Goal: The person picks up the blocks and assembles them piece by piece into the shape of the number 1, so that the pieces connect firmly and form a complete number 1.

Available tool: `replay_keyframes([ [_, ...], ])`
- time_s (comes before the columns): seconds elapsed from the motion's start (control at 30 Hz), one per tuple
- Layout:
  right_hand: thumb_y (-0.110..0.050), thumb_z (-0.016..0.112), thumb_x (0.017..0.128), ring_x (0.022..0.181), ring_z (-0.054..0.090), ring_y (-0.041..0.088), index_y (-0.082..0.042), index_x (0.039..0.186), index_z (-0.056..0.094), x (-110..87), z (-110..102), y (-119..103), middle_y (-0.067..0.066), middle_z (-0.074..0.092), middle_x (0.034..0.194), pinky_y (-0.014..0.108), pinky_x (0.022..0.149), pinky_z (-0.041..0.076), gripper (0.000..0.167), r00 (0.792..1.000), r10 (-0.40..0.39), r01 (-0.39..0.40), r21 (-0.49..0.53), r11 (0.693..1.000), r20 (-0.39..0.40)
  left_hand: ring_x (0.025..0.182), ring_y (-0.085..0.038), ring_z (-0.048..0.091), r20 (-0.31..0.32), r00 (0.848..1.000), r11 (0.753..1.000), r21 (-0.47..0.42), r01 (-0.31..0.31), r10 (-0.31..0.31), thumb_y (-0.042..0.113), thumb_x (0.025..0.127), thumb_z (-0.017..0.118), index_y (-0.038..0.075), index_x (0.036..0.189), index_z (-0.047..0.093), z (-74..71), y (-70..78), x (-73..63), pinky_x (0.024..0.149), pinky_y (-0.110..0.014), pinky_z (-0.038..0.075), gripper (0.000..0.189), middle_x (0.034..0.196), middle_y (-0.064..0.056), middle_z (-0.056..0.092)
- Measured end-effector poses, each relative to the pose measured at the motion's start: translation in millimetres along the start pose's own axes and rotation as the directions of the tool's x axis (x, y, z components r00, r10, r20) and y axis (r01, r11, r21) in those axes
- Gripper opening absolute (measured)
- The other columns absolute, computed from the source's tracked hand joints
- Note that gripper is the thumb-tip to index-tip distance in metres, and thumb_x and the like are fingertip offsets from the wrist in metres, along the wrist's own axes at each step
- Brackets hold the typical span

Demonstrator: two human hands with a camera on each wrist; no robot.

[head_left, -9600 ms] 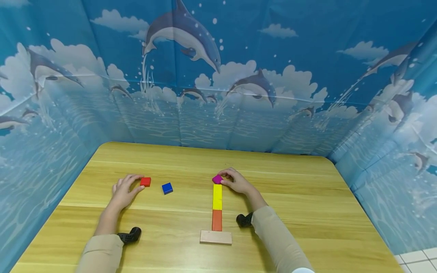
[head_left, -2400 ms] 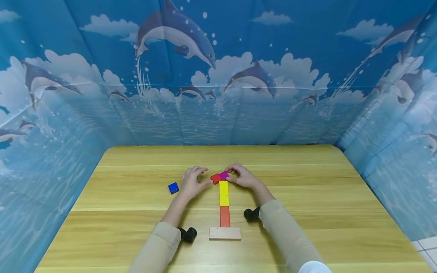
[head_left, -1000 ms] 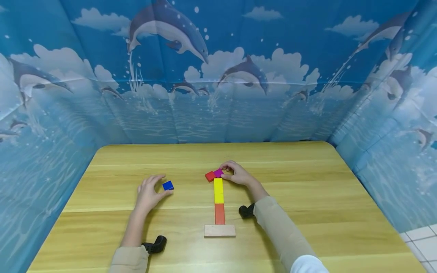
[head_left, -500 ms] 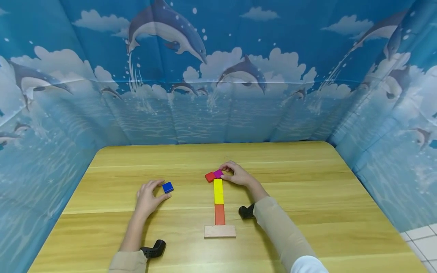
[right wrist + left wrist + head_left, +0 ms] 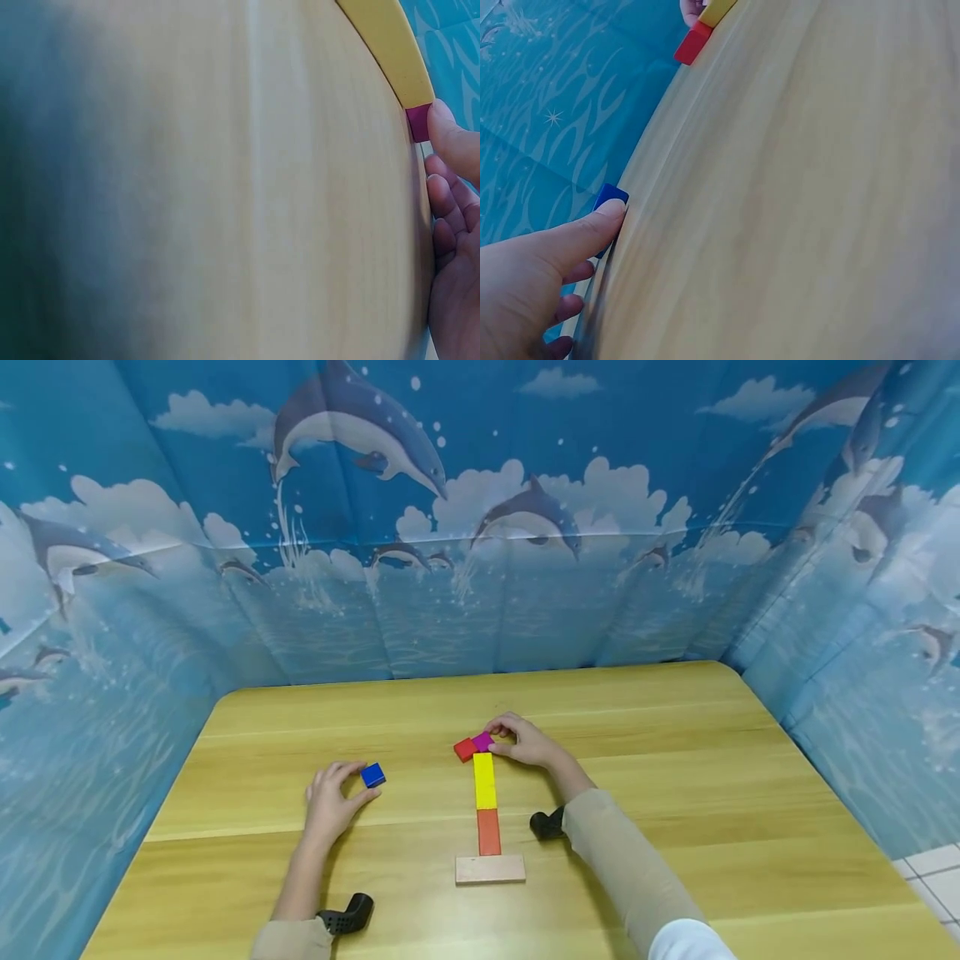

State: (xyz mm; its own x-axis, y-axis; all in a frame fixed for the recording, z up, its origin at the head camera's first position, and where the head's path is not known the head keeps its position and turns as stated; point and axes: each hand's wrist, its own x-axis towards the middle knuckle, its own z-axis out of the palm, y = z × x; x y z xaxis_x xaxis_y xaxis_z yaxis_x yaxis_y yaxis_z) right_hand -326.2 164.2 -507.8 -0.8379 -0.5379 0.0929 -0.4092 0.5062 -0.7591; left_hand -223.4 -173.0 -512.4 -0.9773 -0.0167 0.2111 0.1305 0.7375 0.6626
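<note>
My left hand (image 5: pixel 327 797) pinches a small blue square block (image 5: pixel 372 775) on the left part of the table, thumb on its near side. In the left wrist view the thumb lies over the blue block (image 5: pixel 611 196). With thumb and forefinger my right hand (image 5: pixel 527 744) holds a purple square block (image 5: pixel 482 742) at the top of a block row. A red square block (image 5: pixel 465 750) touches the purple one on its left, both turned at an angle. Below them run a yellow block (image 5: pixel 484 781), an orange-red block (image 5: pixel 488 832) and a crosswise pale wooden block (image 5: pixel 490 870).
The wooden table (image 5: pixel 675 793) has rounded far corners. Behind and beside it hangs a blue dolphin-print curtain (image 5: pixel 420 618). Black wrist-worn devices (image 5: pixel 349 915) stick out near both sleeves. White floor tiles (image 5: pixel 933 877) show at the lower right.
The red block has come from the left to beside the purple one. My left hand has let it go, moved back left and taken hold of the blue block. My right hand stays at the purple block.
</note>
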Motion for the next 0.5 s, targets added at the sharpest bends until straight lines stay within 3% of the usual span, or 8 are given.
replay_keyframes([
  [0.37,-0.014,0.064,0.086,0.089,0.046,0.02,-0.003,0.109,0.057,2.6,4.9,-3.7,0.008,0.053,0.099,0.033,0.082,0.04,0.026,0.999,-0.041,0.041,0.001,0.999,-0.019,0.106,-0.032,0.042,-0.032,0.999,1.0,0.004,0.024,-0.024,0.025,0.073,0.076,0.007,0.111,0.063,-0.3,-4.2,-2.3,0.091,-0.051,0.022,0.045,0.114,-0.013,0.057],
  [0.5,-0.013,0.064,0.086,0.089,0.046,0.02,-0.004,0.108,0.057,-2.1,1.9,-3.2,0.007,0.053,0.1,0.035,0.082,0.039,0.026,1.0,0.001,-0.001,0.005,1.0,-0.017,0.106,-0.032,0.042,-0.01,1.0,1.0,0.0,0.022,-0.022,0.027,0.073,0.076,0.006,0.111,0.062,3.0,-1.6,-0.7,0.092,-0.051,0.022,0.045,0.115,-0.013,0.057],
])
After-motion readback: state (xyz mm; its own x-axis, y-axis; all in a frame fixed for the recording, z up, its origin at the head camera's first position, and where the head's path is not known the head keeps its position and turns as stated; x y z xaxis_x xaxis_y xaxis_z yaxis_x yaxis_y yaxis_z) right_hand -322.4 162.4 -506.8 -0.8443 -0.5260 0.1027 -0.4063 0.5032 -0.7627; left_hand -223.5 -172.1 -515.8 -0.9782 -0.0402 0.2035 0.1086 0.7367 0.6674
